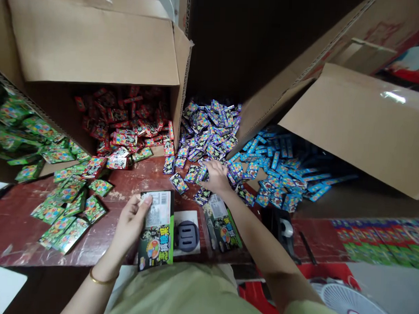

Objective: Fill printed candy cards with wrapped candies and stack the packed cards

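Note:
My left hand grips a black-and-green printed packet by its left edge, thumb on the white barcode label. My right hand reaches into the small purple candy boxes at the mouth of the middle carton, its fingers stretched out and apart over them. Whether a fingertip pinches a box is hard to see. Under my right forearm lies a second black-and-green packet. Between the two packets is a dark round slotted object on white paper.
Red boxes spill from the left carton, blue boxes from the right carton. Green boxes lie on the red table at left. A tape dispenser stands right, a fan below.

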{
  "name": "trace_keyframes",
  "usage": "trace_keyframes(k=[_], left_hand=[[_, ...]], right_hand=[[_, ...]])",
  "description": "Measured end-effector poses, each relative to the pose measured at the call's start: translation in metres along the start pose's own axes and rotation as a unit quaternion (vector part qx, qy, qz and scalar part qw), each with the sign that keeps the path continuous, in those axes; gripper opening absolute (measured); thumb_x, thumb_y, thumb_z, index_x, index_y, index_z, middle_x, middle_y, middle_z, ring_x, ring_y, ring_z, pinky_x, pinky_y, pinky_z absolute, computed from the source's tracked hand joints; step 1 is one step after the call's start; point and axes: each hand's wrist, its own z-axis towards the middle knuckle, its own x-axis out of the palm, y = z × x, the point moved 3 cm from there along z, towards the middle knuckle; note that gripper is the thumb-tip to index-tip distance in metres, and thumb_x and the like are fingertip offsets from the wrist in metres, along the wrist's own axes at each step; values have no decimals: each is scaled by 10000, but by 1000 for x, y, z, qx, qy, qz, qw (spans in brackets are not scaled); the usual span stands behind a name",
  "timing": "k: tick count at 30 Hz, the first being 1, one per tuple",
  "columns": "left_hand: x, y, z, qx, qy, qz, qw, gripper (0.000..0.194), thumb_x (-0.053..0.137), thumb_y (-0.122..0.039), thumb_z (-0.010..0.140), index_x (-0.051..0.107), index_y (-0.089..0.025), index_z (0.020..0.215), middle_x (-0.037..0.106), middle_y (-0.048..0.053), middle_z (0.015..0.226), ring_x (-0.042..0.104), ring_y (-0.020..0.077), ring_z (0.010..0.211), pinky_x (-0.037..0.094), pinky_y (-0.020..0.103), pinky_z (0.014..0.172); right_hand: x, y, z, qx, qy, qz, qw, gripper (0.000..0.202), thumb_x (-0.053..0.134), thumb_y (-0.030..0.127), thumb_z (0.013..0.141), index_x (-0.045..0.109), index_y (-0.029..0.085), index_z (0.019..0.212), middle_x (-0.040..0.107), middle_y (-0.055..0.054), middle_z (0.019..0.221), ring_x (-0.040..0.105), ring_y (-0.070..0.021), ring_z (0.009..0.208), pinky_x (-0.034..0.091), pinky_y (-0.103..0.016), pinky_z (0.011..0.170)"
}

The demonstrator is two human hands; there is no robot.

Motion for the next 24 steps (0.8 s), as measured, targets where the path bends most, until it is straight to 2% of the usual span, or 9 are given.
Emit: trace_keyframes(k=[2,4,7,9,11,13,16,20,24], left_hand=[[3,-1,-1,-4,16,1,1000,428,694,-562,722,514,-180,786,583,-49,631,532,90,533,437,183,521],[8,0,-2,-3,26,5,1000,417,680,-558,739,504,-182,780,576,-52,620,519,87,524,427,181,513],[16,2,0,0,50,12,999,389,651,-546,772,520,-185,827,576,-49,626,510,90,525,427,189,518],[22,3,0,4,71,17,997,374,640,-537,786,529,-184,838,582,-42,644,509,92,532,427,194,520],[27,4,0,10,88,26,996,363,630,-530,797,534,-181,830,588,-35,661,500,89,527,423,197,519],[29,4,0,13,94,33,995,358,625,-526,802,535,-180,823,584,-35,663,489,86,519,415,197,514],[28,5,-1,16,90,32,995,362,628,-530,798,533,-182,825,586,-33,674,498,92,531,409,198,513],[29,5,-1,6,93,30,995,371,617,-538,805,533,-182,863,578,-38,662,492,93,513,407,202,502],[36,4,-2,11,100,32,994,377,626,-542,793,531,-185,870,563,-44,641,488,97,508,395,202,491]], right_hand=[[-3,-2,-1,4,-38,106,994,625,776,312,571,599,182,1156,585,-143,1200,485,-340,1191,336,-515,1022],[-9,0,-5,33,-48,291,955,592,764,384,600,587,214,1138,619,-98,1122,566,-281,1077,419,-451,959],[-12,14,-15,89,35,553,828,500,697,552,671,588,239,1046,661,-43,931,640,-220,867,501,-389,805],[-11,24,-22,117,86,626,766,497,640,657,685,599,221,921,650,-31,788,638,-201,730,514,-357,690],[-9,28,-27,147,68,618,770,476,631,671,701,586,204,780,587,2,646,580,-157,595,480,-293,579],[-10,28,-31,161,22,560,813,426,651,595,746,542,192,658,504,36,567,501,-108,528,428,-238,525],[-15,31,-31,139,25,506,851,307,683,480,769,575,197,721,478,59,563,474,-90,526,414,-214,524],[-27,40,-25,92,67,532,839,350,735,422,728,608,234,995,597,38,680,539,-109,570,455,-232,537],[-35,49,-17,92,-59,551,827,348,829,350,619,567,226,811,648,31,711,583,-112,597,482,-244,581]])
